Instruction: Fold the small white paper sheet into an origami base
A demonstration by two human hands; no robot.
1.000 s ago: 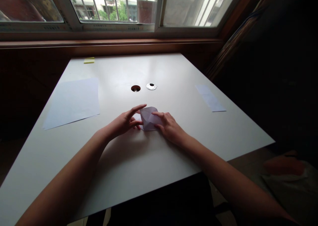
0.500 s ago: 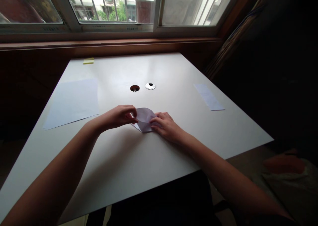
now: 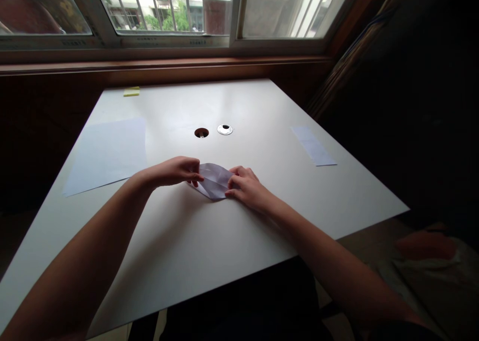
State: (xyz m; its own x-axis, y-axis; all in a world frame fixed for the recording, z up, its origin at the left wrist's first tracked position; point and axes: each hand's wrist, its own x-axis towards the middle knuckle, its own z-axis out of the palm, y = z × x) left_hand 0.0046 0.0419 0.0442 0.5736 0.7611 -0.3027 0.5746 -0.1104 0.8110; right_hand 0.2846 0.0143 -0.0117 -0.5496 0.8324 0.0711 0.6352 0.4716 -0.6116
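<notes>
A small folded piece of white paper (image 3: 214, 178) lies on the white table (image 3: 209, 231), just in front of me at the middle. My left hand (image 3: 175, 170) is curled and pinches the paper's left edge with its fingertips. My right hand (image 3: 247, 187) is closed on the paper's right side, fingers bent over it and pressing it down. The paper is spread low and wide between the two hands, with a crease across its middle.
A flat white sheet (image 3: 107, 154) lies at the left of the table. A narrow paper strip (image 3: 313, 146) lies at the right. A round cable hole (image 3: 201, 132) and its loose cap (image 3: 225, 129) are beyond the hands. A yellow pad (image 3: 130, 92) sits at the far left corner.
My left hand went from open fingers above the paper to a pinch on its left edge and drew leftward. The paper has flattened and widened between the hands.
</notes>
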